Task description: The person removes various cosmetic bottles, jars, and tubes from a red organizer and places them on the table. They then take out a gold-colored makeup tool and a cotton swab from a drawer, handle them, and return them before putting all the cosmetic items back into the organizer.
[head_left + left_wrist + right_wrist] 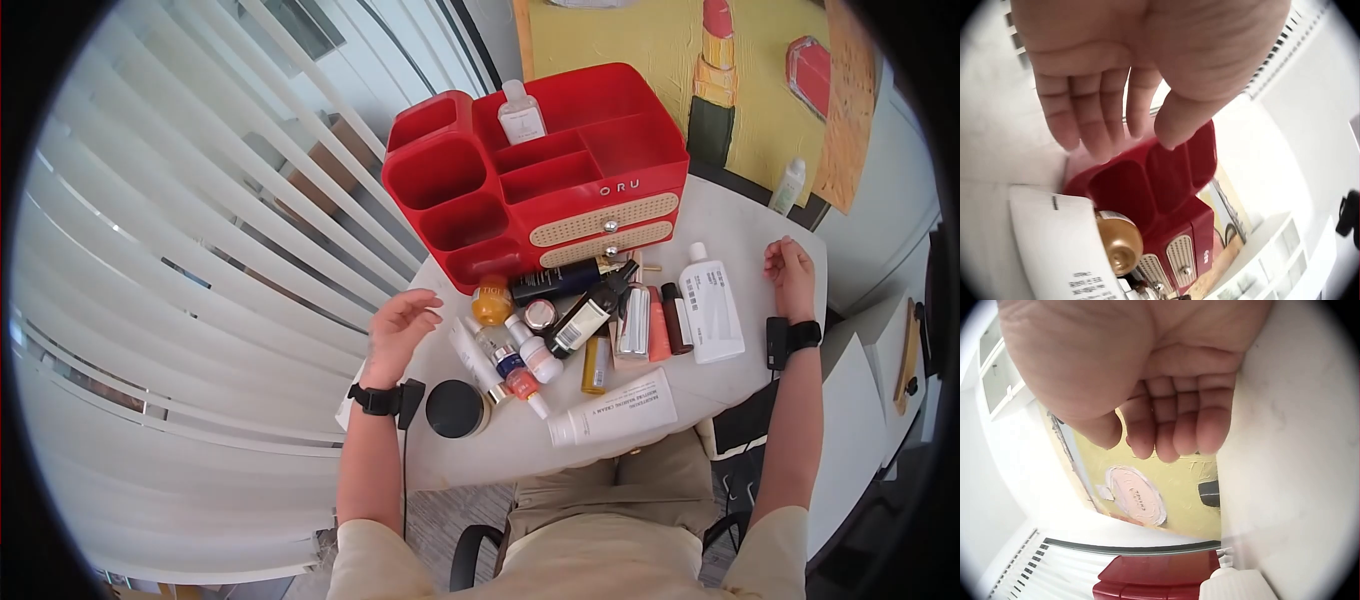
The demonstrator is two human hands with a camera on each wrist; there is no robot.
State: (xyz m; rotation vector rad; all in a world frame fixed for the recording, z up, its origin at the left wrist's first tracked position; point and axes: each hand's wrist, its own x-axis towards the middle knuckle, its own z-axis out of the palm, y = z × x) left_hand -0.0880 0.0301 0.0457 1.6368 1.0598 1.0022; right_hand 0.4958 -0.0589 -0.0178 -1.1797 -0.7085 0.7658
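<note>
My left hand (pixel 400 330) hovers at the left side of the table with loosely bent fingers and nothing in them. Over at the right edge, my right hand (pixel 793 278) is likewise relaxed and holds nothing. Between them lies a pile of cosmetics: a yellow-orange round bottle (pixel 491 300), a dark pump bottle (pixel 588 318), a white tube (pixel 615 408) and several small bottles. A large white bottle (pixel 712 310) lies nearest the right hand. Below the left hand sits a black-lidded jar (pixel 457 409). Behind the pile stands a red organizer (pixel 590 160) with a small clear bottle (pixel 521 117) in one compartment.
The white table (pixel 455 465) has a rounded front edge close to the person's lap. Vertical blinds (pixel 230 330) run along the left. A yellow painting (pixel 640 50) stands at the back, with another small bottle (pixel 789 186) before it. Wrist straps trail cables.
</note>
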